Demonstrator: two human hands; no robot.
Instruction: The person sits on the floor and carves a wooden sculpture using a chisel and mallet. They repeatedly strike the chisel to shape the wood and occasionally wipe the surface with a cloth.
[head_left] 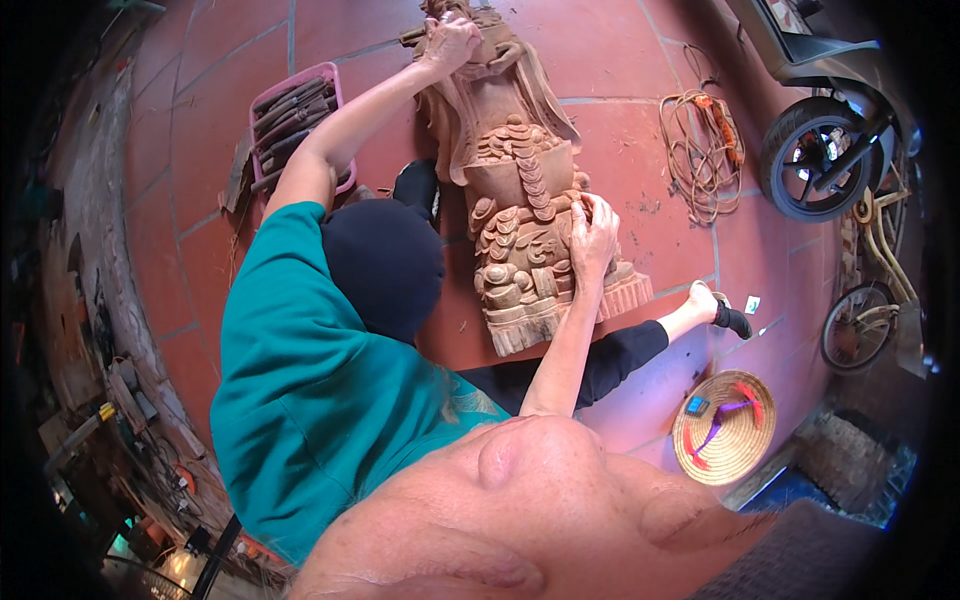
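A brown carved wooden statue (519,185) lies lengthwise on the floor, its base toward me and its upper end at the top of the view. Carved coins, flowing robes and rounded shapes cover it. My left hand (450,45) reaches to the far upper part, fingers bent and closed; whatever they may hold is too small to make out. Closer in, my right hand (594,240) rests at the statue's right side above the base, its fingers curled against the carving. My legs are spread on either side of the statue.
A pink basket (338,85) with several chisel-like tools stands at the left. To the right lie a coiled cord with an orange power strip (728,135) and a woven conical hat (755,425). A motorbike wheel (815,160) and a smaller wheel (858,325) stand at the right edge.
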